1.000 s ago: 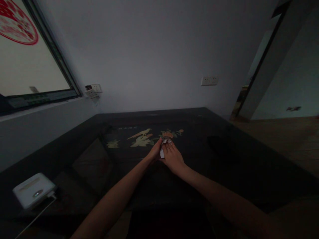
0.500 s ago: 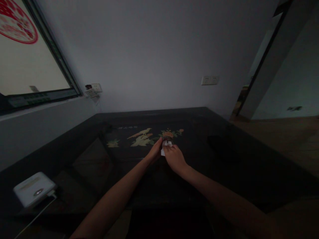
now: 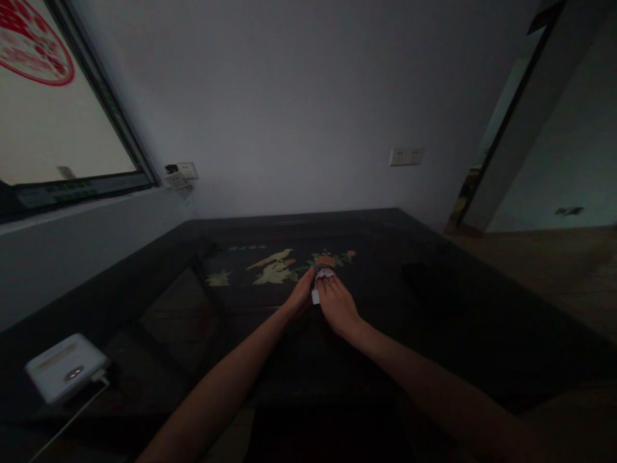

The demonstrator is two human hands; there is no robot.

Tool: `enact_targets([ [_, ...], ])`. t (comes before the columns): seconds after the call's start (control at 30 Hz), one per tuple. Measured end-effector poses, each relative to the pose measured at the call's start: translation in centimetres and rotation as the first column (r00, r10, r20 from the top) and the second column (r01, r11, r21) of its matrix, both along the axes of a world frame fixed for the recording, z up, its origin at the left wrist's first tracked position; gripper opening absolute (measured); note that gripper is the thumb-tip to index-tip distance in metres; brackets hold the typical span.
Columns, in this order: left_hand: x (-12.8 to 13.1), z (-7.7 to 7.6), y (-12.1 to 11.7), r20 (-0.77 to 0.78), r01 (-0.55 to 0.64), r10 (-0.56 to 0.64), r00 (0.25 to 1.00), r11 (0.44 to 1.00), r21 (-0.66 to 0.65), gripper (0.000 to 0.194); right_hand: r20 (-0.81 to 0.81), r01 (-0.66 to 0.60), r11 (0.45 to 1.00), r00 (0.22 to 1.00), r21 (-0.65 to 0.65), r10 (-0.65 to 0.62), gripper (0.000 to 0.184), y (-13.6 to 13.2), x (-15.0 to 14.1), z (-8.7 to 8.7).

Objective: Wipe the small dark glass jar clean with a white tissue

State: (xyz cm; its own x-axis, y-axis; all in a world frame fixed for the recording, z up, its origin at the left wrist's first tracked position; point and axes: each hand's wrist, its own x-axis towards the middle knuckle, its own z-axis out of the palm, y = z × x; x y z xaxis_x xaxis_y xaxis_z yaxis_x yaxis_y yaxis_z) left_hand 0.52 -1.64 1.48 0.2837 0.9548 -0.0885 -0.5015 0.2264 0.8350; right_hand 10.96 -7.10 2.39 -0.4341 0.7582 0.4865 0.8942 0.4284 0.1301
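Observation:
Both my hands meet over the middle of the dark table. My left hand is closed around the left side of a small dark rounded object, perhaps a cup or jar; its kind is hard to make out in the dim light. My right hand presses a crumpled white tissue against the near side of that object, fingers close together and pointing away from me. A corner of the tissue hangs down between the hands.
A white box-shaped device with a white cable sits at the table's left. On the right lies a dark flat object. A bird-and-flower picture decorates the tabletop. The wall rises behind, with sockets.
My right hand's fingers have straightened and shifted slightly over the tissue, which now lies flatter across the dark object. My left hand has hardly moved.

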Motion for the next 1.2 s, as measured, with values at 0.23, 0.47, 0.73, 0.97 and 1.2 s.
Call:
enact_targets([
  [0.23,0.0,-0.6,0.3,0.000,-0.082,0.082,0.997,0.994,0.071,0.026,-0.013,0.045,0.996,0.999,-0.080,-0.046,0.041,-0.3,-0.1,0.3],
  [0.47,-0.2,-0.8,0.3,0.007,-0.056,0.056,0.998,0.994,0.097,0.033,-0.154,-0.023,0.964,0.988,-0.266,-0.019,0.037,-0.9,0.3,1.9],
  [0.73,-0.2,-0.5,0.0,-0.002,-0.018,0.018,1.000,0.997,0.069,0.033,-0.175,-0.038,0.987,0.985,-0.157,0.010,0.041,-0.4,0.4,1.3],
  [0.97,0.0,-0.7,0.2,0.012,-0.070,0.069,0.998,0.992,0.106,0.030,-0.009,0.012,0.998,1.000,-0.063,-0.013,0.042,-0.3,0.1,0.9],
  [1.2,-0.2,-1.0,0.3,-0.023,-0.076,0.080,0.997,0.988,0.132,0.031,-0.057,0.014,0.976,0.998,-0.218,-0.027,0.038,-0.8,0.4,2.0],
])
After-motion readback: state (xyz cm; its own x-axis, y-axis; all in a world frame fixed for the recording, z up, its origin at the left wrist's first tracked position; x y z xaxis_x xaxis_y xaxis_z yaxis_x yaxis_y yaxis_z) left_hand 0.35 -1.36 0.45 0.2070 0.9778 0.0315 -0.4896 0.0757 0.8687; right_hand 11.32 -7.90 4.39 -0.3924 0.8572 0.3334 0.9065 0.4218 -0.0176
